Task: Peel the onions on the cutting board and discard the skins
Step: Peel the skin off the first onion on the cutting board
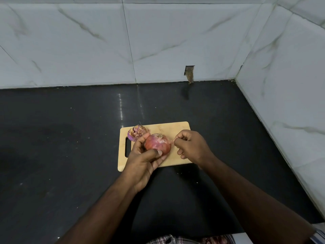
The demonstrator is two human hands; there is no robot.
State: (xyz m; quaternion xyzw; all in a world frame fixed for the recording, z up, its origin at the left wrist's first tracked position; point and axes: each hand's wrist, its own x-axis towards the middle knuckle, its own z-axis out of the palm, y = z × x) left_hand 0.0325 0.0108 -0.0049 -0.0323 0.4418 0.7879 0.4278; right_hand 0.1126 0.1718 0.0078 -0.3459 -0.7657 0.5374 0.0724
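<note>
Peeling a red onion (158, 144) over a wooden cutting board (165, 128), we cradle the bulb in our left hand (143, 159), thumb pressed across its near side and fingers curled up behind it. The onion sits just above the middle of the board, root end up, its papery pink-red skin still covering most of it. Our right hand (191, 147) is just beside the bulb on its right, thumb and forefinger pinching a thin strip of skin (171, 141) that runs from the top of the onion to the fingertips; the remaining fingers of that hand are curled in toward the palm.

A second onion (136, 133) lies on the board at its far left corner, just behind our left fingers, purple at the edge with ragged dry skin on top; we cannot tell whether it touches the hand. The board, with a slot handle (127, 147) cut into its left end, lies flat on a dark countertop (61, 147). Pale marble-patterned wall tiles (88, 41) rise behind the counter and along its right side, meeting in a corner, and a small rectangular hole (189, 71) shows in the back wall just above the counter. Both of our forearms reach in from the bottom of the view.
</note>
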